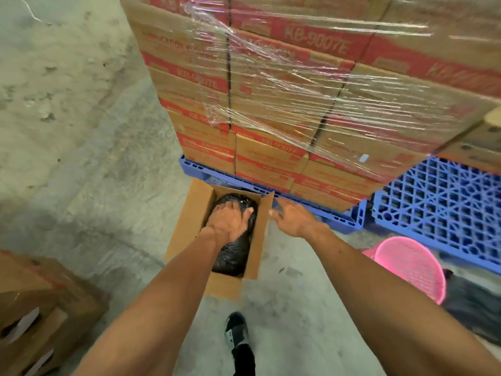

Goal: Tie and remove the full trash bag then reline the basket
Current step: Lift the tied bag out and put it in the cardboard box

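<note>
Two hands reach down at frame centre; the left hand [230, 219] presses flat, fingers spread, on the black trash bag [234, 256] lying lengthwise in a cardboard box [187, 226]; the right hand [291, 219], open, touches the box flap; the pink basket [412, 270] lies at lower right, nearer the right hand.

Both arms extended forward and down. Left hand [229, 221] palm-down, fingers spread and straight, pressing flat. Right hand [291, 217] to its right, palm-down, fingers relaxed and extended, holding nothing. One foot [236, 331] visible below.
</note>
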Available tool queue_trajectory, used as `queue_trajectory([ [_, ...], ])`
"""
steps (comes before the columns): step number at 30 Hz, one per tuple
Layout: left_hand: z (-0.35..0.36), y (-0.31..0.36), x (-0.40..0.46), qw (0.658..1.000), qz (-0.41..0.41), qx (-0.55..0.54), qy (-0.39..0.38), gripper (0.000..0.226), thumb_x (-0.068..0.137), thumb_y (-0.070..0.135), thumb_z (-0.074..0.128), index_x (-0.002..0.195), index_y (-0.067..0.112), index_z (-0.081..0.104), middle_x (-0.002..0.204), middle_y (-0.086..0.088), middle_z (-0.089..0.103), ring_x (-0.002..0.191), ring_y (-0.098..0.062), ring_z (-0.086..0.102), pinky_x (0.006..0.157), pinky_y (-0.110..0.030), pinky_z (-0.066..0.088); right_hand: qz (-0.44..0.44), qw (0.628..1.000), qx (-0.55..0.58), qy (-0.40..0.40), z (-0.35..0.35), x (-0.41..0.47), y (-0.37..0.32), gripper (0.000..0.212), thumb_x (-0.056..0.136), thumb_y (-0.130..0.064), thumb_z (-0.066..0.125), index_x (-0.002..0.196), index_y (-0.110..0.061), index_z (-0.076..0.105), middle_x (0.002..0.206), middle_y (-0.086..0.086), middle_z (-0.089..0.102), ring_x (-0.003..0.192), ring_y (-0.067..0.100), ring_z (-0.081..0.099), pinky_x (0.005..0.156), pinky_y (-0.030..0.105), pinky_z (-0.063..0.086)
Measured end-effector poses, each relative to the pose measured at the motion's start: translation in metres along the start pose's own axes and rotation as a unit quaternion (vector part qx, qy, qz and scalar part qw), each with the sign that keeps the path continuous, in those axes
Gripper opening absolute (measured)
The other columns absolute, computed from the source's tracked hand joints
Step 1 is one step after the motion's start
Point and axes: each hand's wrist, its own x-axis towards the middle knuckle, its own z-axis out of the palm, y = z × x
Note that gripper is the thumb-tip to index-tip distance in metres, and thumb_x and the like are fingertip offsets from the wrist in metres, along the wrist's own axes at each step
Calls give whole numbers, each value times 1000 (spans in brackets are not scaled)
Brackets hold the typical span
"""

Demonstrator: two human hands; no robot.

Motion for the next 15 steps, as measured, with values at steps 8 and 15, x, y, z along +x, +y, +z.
queue_trajectory([
  [8,-11,129,-45,998,65,16,5,75,100,57,14,147,2,37,142,-20,49,129,-37,46,107,-45,35,56,996,28,58,-19,-117,108,66,106,-47,33,158,-9,20,159,15,33,142,37,35,111,48,35],
  [15,15,258,-119,995,95,27,14,71,102,55,18,140,1,44,140,-21,50,128,-37,47,111,-47,33,63,990,61,109,-5,-226,216,67,101,-53,37,156,-16,27,158,14,35,140,36,39,112,48,37],
])
